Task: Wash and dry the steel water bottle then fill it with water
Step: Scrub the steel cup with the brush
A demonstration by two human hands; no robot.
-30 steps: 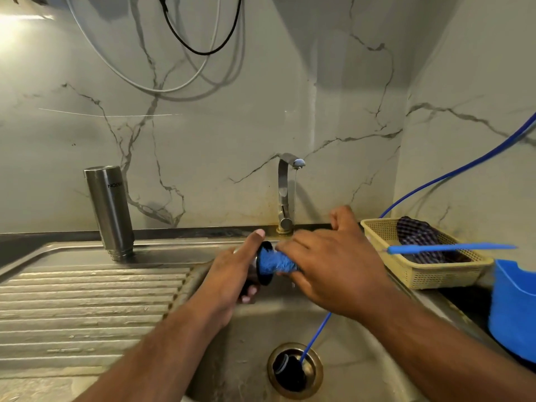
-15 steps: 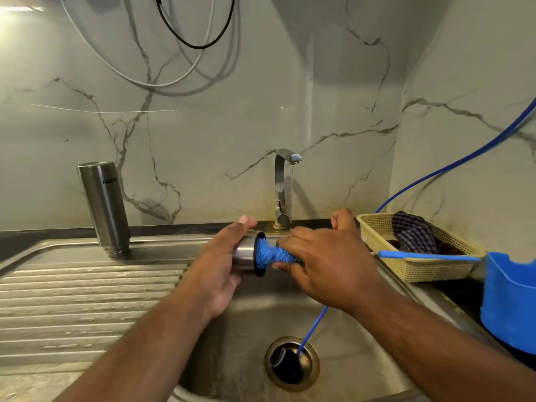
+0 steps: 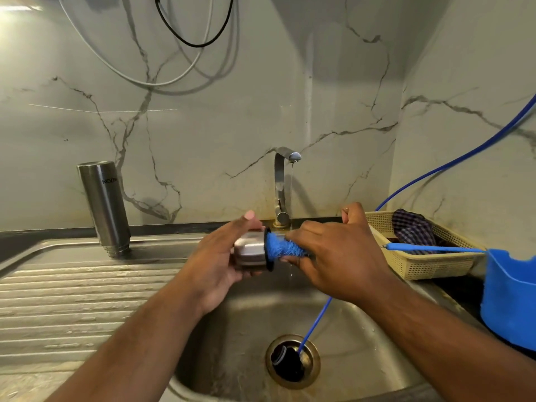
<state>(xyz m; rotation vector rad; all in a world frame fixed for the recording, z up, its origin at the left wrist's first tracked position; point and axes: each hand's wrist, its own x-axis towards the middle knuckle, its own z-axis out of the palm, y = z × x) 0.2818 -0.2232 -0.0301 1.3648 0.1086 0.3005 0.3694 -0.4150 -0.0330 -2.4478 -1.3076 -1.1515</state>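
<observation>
From the head camera I see my left hand (image 3: 216,266) curled round a small steel cap (image 3: 249,252) over the sink (image 3: 246,329). My right hand (image 3: 342,261) grips a blue brush (image 3: 280,247) poking into it. The steel bottle (image 3: 104,207) stands at ten o'clock, well apart.

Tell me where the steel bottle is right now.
In the head view, on the left: the bottle stands on the drainboard against the back wall, well left of the tap.
</observation>
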